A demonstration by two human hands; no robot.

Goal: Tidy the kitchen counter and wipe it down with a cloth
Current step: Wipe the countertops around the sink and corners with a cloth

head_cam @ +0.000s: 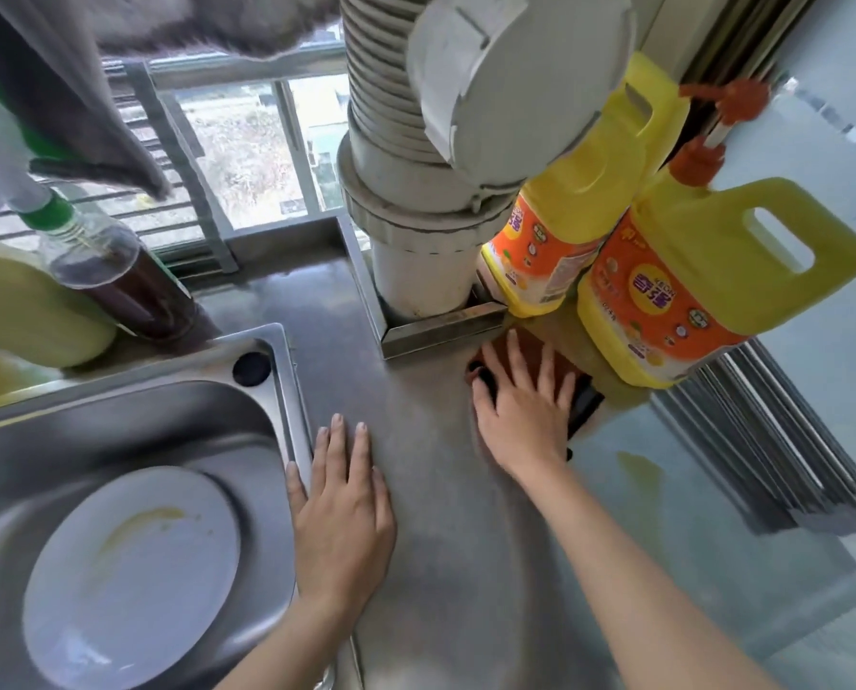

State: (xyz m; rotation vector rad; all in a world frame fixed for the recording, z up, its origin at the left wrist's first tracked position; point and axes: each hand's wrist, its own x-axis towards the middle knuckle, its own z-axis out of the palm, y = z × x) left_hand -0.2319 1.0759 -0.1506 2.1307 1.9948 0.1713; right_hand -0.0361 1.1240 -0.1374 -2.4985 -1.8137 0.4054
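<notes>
My right hand presses flat on a dark brown cloth lying on the steel counter, just in front of the pipe's metal base and beside the near yellow detergent jug. The cloth shows only around the fingers and at its right edge. My left hand rests flat and empty on the counter, fingers apart, at the right rim of the sink. A yellowish smear marks the surface right of my right wrist.
A dirty white plate lies in the sink. A second yellow jug stands behind the first. A wide white pipe rises from the counter's back. At left stand a dark-liquid spray bottle and a pale container. A rolled metal rack lies right.
</notes>
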